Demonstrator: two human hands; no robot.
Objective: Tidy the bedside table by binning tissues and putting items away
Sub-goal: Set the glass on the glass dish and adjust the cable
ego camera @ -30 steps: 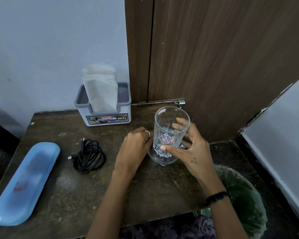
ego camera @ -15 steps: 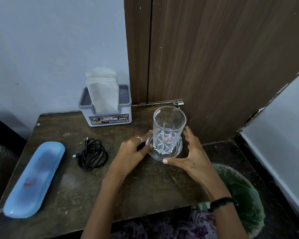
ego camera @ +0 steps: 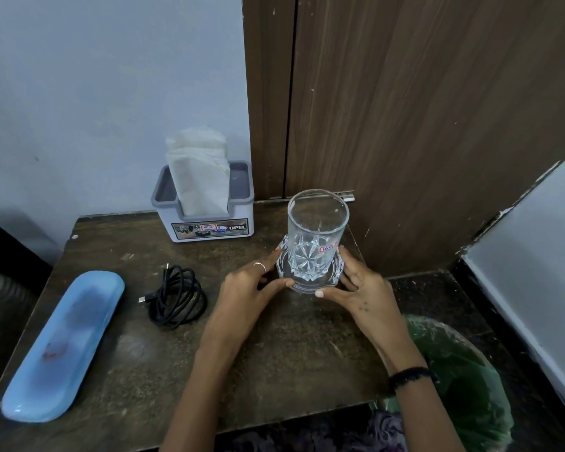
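Note:
A clear cut-glass tumbler (ego camera: 317,230) stands upright on a clear glass coaster (ego camera: 335,278) at the back right of the dark wooden bedside table (ego camera: 274,347). My left hand (ego camera: 252,288) grips the coaster's left rim with thumb and fingers. My right hand (ego camera: 362,291) grips its right rim. Neither hand touches the tumbler's wall. A grey tissue holder (ego camera: 242,203) with white tissues (ego camera: 199,171) standing in it sits at the back against the wall.
A coiled black cable (ego camera: 177,296) lies left of my left hand. A long light-blue tray (ego camera: 62,347) rests along the table's left edge. A bin lined with a green bag (ego camera: 454,380) stands on the floor at the right. A brown door (ego camera: 421,109) rises behind.
My right hand has let go of the tumbler and dropped to the coaster. Both hands now pinch the coaster's rim, and tumbler and coaster sit slightly farther back on the table.

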